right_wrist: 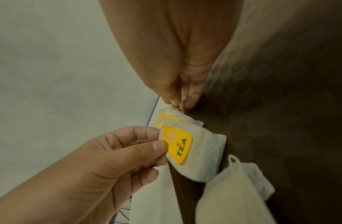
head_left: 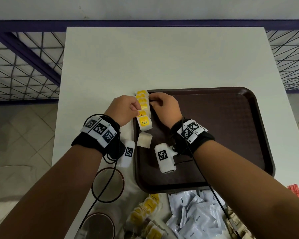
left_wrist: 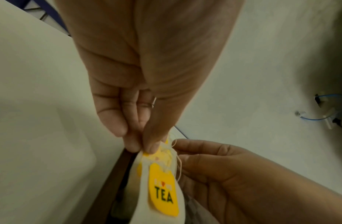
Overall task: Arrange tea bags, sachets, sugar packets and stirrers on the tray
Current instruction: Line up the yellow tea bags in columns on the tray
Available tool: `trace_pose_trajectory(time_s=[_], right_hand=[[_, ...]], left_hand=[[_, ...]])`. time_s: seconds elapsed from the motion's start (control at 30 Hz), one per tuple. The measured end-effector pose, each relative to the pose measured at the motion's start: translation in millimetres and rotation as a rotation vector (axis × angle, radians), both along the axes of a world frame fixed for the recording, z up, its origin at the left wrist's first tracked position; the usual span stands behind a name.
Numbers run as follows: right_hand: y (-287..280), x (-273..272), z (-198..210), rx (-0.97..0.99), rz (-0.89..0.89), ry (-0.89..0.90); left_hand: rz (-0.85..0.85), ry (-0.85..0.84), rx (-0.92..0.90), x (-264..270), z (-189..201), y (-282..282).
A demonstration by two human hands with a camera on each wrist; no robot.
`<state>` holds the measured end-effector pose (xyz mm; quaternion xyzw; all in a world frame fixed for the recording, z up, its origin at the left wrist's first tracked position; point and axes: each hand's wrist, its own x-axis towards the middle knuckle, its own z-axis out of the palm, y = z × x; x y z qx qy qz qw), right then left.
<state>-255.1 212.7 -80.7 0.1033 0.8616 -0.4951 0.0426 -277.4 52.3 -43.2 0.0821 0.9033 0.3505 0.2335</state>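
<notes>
The head view looks steeply down from above the person's forearms onto the worktop and tray. Each wrist view looks along its palm, very close to the fingertips. All three share the row of tea bags at the tray's left edge.

Dim, flat indoor light, greenish-grey cast all round. Head view sharp at centre, lines bowing at the edges, corners darkened. Both wrist views are soft and smeared, close skin out of focus, heavy stretch toward the borders.
</notes>
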Motion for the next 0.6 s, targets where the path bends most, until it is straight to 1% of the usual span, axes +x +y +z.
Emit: trace_pose_trajectory(time_s=[0.1,0.2,0.3,0.4,0.5,0.6], right_hand=[[-1,3,1,0.004,0.045,-0.016],[1,8,-2,0.001,-0.031,-0.005],[-1,13,-6,-0.059,-0.08,-0.058],[-3,19,-6,-0.093,-0.058,-0.09],[-2,27,-1,-0.132,-0.061,-0.108],[-2,35,5,-0.151,-0.008,-0.123]], left_hand=[[0.025,-0.001,0.011,0,-4,-2],[0.053,0.02,0.017,1,-6,-3],[0.072,0.039,0.006,1,-9,-2],[0.069,0.045,0.0,2,-11,-1],[0.043,0.014,0.007,3,-11,0],[0.036,0.02,0.012,2,-10,-1]])
